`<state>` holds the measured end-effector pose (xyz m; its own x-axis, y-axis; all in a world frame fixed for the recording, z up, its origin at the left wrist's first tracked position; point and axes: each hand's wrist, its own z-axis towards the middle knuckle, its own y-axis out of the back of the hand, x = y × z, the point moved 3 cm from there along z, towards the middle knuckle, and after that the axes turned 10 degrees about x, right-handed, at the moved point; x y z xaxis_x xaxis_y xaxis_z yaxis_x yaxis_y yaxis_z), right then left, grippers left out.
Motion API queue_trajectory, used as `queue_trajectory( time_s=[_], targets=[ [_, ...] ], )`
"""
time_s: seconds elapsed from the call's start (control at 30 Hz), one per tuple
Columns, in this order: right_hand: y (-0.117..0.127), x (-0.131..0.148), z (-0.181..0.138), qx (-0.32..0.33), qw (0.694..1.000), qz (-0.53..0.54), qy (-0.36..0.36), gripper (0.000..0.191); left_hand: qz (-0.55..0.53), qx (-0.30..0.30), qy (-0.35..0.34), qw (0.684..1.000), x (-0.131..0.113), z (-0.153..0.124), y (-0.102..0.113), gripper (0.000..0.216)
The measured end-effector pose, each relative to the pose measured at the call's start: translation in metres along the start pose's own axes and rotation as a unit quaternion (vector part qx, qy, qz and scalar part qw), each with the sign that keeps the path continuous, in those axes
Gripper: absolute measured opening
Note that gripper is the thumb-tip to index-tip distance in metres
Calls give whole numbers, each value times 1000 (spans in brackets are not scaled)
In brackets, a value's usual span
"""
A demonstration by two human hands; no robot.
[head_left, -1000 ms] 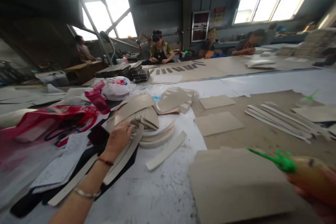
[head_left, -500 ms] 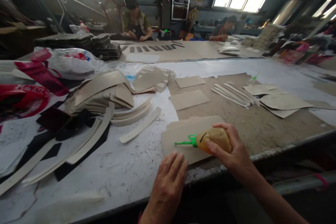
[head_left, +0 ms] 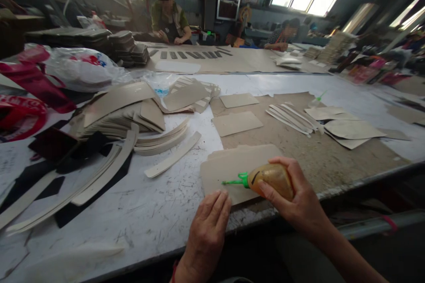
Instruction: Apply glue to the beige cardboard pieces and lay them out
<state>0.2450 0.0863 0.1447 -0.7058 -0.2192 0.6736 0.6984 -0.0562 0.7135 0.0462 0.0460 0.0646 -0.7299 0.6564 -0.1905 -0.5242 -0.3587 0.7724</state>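
Note:
My right hand (head_left: 295, 190) is wrapped round a yellowish glue bottle (head_left: 274, 179) with a green nozzle. The bottle lies tilted on its side, and its tip points left, just over a beige cardboard piece (head_left: 212, 170). My left hand (head_left: 210, 227) lies flat with its fingers stretched out and their tips at the near-left edge of that cardboard. Whether the nozzle tip touches the surface I cannot tell. Behind it, two smaller cardboard rectangles (head_left: 237, 124) lie apart from each other on the brown board (head_left: 299, 159).
Stacked card pieces (head_left: 116, 119) and curved strips (head_left: 172, 154) lie to the left. On the right are thin strips (head_left: 292, 119), rounded card pieces (head_left: 353, 128) and a second green-nozzled bottle (head_left: 317, 101). The table edge (head_left: 345, 188) runs close in front. Two people sit across the table.
The view has shifted slightly, moving the items on the left further left. My left hand has slid slightly left, fingers closer together. My right hand keeps the bottle over the cardboard.

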Motion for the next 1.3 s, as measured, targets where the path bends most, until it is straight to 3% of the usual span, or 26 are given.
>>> queue_trajectory(
  time_s=[0.17, 0.33, 0.43, 0.53, 0.6, 0.7, 0.8, 0.9, 1.1, 1.3],
  targets=[
    [-7, 8, 9, -38, 997, -31, 57, 39, 7, -11, -8, 1000, 1, 1, 1, 34],
    [-15, 19, 11, -17, 996, -23, 88, 36, 12, -15, -12, 1000, 0, 2, 1, 32],
    [-8, 17, 5, -3, 999, 10, 52, 37, 17, -12, -11, 1000, 0, 3, 0, 33],
    [11, 1, -4, -8, 994, 92, -56, 41, 16, -17, -12, 1000, 0, 0, 0, 38],
    [28, -16, -12, -39, 981, 146, -122, 43, 16, -6, -13, 1000, -1, -3, -1, 39],
    [56, -43, -24, -109, 966, 163, -166, 50, 16, 25, -21, 999, -2, -3, -6, 39],
    [74, -65, -33, -158, 962, 124, -183, 52, 21, 38, -52, 998, -9, 8, -17, 38],
    [78, -74, -35, -176, 964, 91, -180, 50, 43, 43, -66, 996, -17, 26, -30, 36],
    [66, -74, -27, -143, 977, 59, -148, 44, 53, 51, -45, 996, -20, 37, -51, 41],
    [74, -77, -25, -152, 979, 1, -132, 42, 41, 60, -40, 996, -16, 32, -53, 48]
  ],
)
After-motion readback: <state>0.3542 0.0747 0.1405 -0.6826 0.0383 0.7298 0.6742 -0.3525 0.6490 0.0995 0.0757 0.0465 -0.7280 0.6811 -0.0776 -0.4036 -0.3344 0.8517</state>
